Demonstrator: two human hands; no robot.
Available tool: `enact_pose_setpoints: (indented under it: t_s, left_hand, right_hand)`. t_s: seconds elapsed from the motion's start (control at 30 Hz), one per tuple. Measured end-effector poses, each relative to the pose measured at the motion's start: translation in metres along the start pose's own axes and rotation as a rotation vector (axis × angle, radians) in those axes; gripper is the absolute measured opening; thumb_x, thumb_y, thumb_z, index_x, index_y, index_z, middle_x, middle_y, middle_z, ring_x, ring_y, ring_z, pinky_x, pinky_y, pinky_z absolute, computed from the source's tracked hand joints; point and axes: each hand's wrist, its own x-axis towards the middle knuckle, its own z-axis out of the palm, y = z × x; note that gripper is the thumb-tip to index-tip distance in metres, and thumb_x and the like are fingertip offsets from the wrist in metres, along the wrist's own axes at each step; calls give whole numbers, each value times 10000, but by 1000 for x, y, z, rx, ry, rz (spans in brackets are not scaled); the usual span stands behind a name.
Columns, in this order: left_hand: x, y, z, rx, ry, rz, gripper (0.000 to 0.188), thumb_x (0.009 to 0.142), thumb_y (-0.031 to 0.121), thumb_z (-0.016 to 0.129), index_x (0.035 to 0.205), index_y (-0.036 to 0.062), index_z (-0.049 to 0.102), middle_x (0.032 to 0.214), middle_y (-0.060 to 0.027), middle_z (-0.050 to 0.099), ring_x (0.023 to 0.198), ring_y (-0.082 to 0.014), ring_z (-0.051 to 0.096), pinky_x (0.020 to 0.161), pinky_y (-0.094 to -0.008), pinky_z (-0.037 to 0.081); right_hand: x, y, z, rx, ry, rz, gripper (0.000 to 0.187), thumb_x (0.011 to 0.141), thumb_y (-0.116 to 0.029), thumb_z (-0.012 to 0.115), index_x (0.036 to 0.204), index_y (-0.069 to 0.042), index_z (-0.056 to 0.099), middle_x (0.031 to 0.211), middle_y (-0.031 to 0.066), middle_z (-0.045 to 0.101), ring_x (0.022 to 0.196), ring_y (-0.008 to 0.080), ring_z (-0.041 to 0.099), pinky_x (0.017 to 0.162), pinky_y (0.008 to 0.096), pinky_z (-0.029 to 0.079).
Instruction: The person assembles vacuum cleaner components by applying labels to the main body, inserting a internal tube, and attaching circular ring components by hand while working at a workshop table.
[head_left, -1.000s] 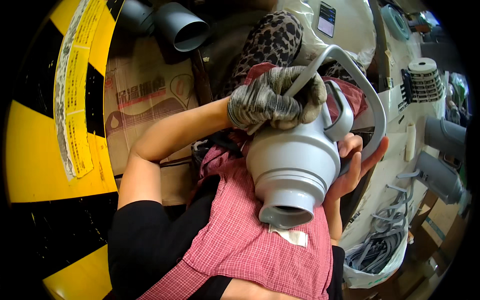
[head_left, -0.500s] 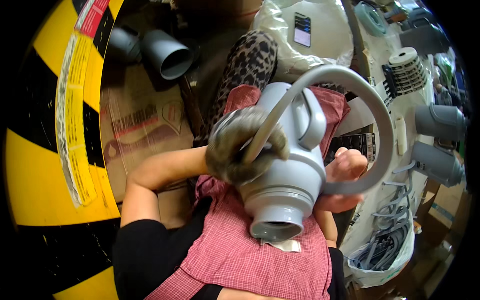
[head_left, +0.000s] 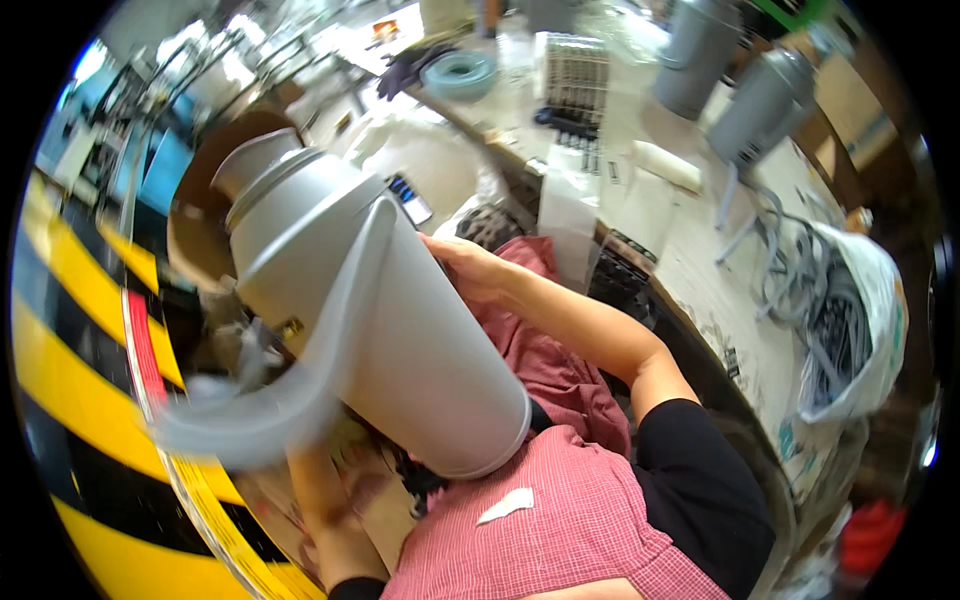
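Observation:
A large grey plastic jug (head_left: 400,330) lies tilted across my lap, its neck pointing away to the far left and its round base against my red checked apron. From its side springs a broad grey loop handle (head_left: 340,330), smeared by motion at its lower left end. My right hand (head_left: 468,268) grips the jug's right side, with part of the fingers hidden behind the body. The left forearm rises from the lower edge, and the jug and its loop hide my left hand.
On the workbench to the right stand two grey jugs (head_left: 760,105) beside a white roll (head_left: 667,167). A bag (head_left: 870,310) of grey strips hangs at its edge. A phone (head_left: 410,198) lies beyond the jug. A yellow-and-black striped surface (head_left: 90,400) borders my left.
The jug has swung round: its neck faced me and now points away to the far left. The loop has gone from right to left. My gloved left hand has passed out of sight.

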Motion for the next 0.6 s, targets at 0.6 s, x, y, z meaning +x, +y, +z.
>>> enact_pose_setpoints:
  t_s: [0.6]
  left_hand:
    - [-197,-180,-103,351,336,-389,490,1037,395,569,1265,-37,611,1244,-141,649,1105,-234,591,997,-368,467]
  right_hand:
    - [-307,-360,-234,-1414,1835,-1632,543,658,-214,936,1046,28,642,1279,145,626,1060,327,618,888,400,497]
